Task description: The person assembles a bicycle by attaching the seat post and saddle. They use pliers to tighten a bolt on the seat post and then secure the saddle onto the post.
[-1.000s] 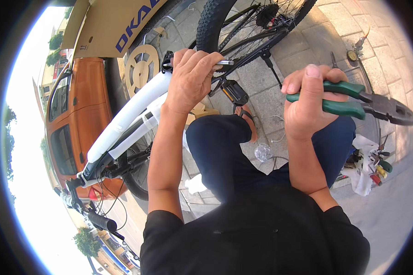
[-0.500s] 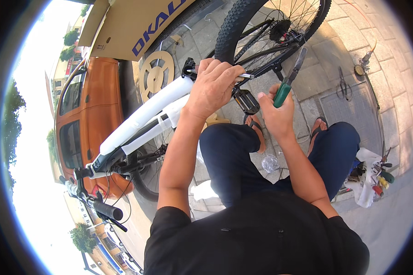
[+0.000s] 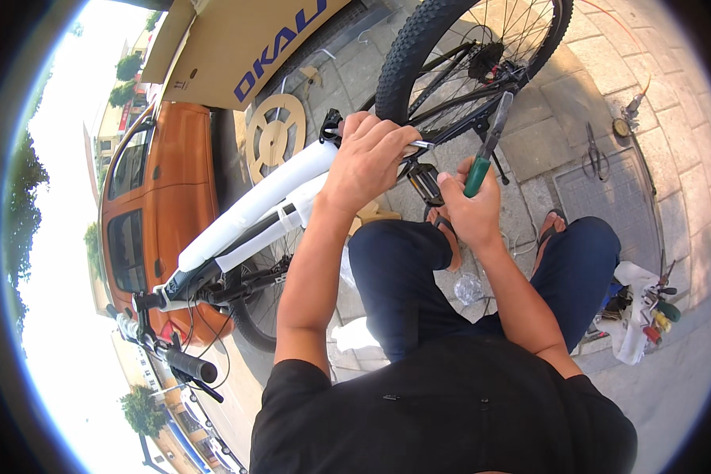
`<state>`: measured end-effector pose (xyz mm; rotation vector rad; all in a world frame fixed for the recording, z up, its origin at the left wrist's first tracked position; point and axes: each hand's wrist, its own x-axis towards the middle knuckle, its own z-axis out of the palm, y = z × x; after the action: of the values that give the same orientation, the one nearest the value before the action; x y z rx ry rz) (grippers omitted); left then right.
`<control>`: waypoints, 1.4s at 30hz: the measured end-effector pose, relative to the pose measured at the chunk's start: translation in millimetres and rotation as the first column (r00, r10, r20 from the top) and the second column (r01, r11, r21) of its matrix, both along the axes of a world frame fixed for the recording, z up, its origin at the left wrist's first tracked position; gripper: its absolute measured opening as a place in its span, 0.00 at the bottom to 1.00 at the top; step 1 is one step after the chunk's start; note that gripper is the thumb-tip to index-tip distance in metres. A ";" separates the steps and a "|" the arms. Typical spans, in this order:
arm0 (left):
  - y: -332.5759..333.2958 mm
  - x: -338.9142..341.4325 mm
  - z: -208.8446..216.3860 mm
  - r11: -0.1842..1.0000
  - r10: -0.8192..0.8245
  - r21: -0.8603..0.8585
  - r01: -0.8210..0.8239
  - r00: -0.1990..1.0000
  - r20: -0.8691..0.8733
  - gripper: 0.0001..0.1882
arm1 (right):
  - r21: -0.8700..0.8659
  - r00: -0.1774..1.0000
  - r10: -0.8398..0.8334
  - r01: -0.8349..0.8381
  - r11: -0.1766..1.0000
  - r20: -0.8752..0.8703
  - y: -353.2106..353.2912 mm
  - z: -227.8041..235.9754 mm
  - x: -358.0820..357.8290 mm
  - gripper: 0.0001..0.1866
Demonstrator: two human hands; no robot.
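Observation:
A mountain bike stands before me, its frame tubes (image 3: 257, 207) wrapped in white padding. My left hand (image 3: 365, 162) is closed at the wrapped tube's upper end, fingers curled round something mostly hidden; a short silver metal end (image 3: 423, 144) sticks out beside its fingertips. A black pedal (image 3: 426, 186) sits just below that end. My right hand (image 3: 475, 204) is closed round a green-handled tool (image 3: 475, 175) with a long grey metal head, pointing up toward the rear wheel (image 3: 403, 75). Close above my left hand is a black clamp-like part (image 3: 330, 126).
A big cardboard box (image 3: 213, 59) and a round cardboard disc (image 3: 276, 141) lie at the upper left, by an orange car (image 3: 166, 186). Handlebars (image 3: 186, 363) reach lower left. Scissors (image 3: 594, 154) lie on the paving. Assorted hand tools (image 3: 660, 316) rest on white cloth at right.
The green-handled tool has swung slightly left and more upright, its head closer to the wheel. My right hand has shifted a little left; my left hand keeps its hold.

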<state>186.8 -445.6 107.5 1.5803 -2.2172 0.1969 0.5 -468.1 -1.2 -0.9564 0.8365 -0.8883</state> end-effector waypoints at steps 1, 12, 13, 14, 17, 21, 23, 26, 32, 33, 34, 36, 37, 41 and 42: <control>-0.3 1.1 -0.2 1.000 0.012 -0.013 -0.012 1.000 0.003 0.19 | 0.005 1.000 -0.008 0.009 1.000 -0.008 0.3 0.2 0.5 0.15; 4.1 9.4 -3.1 0.999 -0.021 -0.044 0.021 1.000 0.002 0.19 | 0.010 1.000 0.020 -0.020 1.000 -0.017 5.9 -2.0 4.5 0.14; 4.8 10.2 -3.5 0.998 -0.033 -0.056 0.033 0.999 0.008 0.20 | 0.008 0.999 0.014 -0.013 1.000 -0.031 6.3 -2.2 5.3 0.13; 5.4 11.2 -4.0 0.997 -0.043 -0.060 0.044 0.999 0.013 0.20 | -0.025 0.999 0.023 -0.024 0.999 -0.024 7.1 -3.1 5.2 0.13; 6.8 14.2 -5.0 0.995 -0.071 -0.071 0.072 0.997 0.011 0.21 | -0.077 0.999 0.032 -0.035 0.996 -0.038 10.1 -10.3 5.1 0.13; 8.7 16.4 -4.9 0.995 -0.086 -0.060 0.086 0.996 0.004 0.22 | -0.121 0.999 0.032 -0.033 0.992 -0.007 22.9 -22.2 10.8 0.13; 9.5 16.0 -4.2 0.995 -0.084 -0.063 0.083 0.996 -0.004 0.23 | -0.219 1.000 -0.024 0.022 0.975 -0.004 29.4 -20.2 19.4 0.14; 9.9 15.2 -2.6 0.994 -0.089 -0.070 0.089 0.996 -0.006 0.23 | -0.412 0.988 -0.140 0.102 0.905 -0.064 28.6 0.5 27.3 0.15; 11.6 19.3 -4.6 0.991 -0.121 -0.065 0.119 0.992 -0.032 0.22 | -0.296 0.941 -0.232 0.300 0.907 0.245 -0.8 45.6 -16.3 0.16; 12.4 20.0 -5.4 0.992 -0.118 -0.053 0.116 0.993 -0.032 0.21 | -0.260 0.835 -0.271 0.430 0.864 0.479 -2.2 45.0 -25.4 0.18; 14.8 19.6 -6.4 0.992 -0.117 -0.062 0.114 0.992 -0.039 0.21 | -0.416 0.837 -0.230 0.462 0.784 0.497 -0.5 40.1 -21.8 0.18; 17.1 18.8 -7.9 0.996 -0.079 -0.045 0.077 0.996 -0.051 0.22 | -0.553 0.879 -0.196 0.433 0.712 0.436 6.4 25.2 -14.2 0.17; 17.6 19.0 -7.7 0.997 -0.073 -0.034 0.073 0.997 -0.015 0.23 | -0.517 0.973 -0.055 -0.070 0.853 -0.224 13.3 17.2 -5.3 0.18; 18.8 17.8 -3.7 0.992 -0.112 -0.069 0.110 0.993 -0.028 0.23 | -0.136 0.984 -0.035 0.012 0.991 -0.172 18.9 -8.4 -1.8 0.19; 17.8 18.1 -2.4 0.987 -0.148 -0.061 0.146 0.989 -0.031 0.23 | -0.128 0.999 -0.029 0.025 0.991 -0.025 19.8 -9.4 -2.8 0.17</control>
<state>204.8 -427.8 105.1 1.3727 -2.2675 0.1879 -2.3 -448.3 -10.6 -1.0730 0.8246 -0.9633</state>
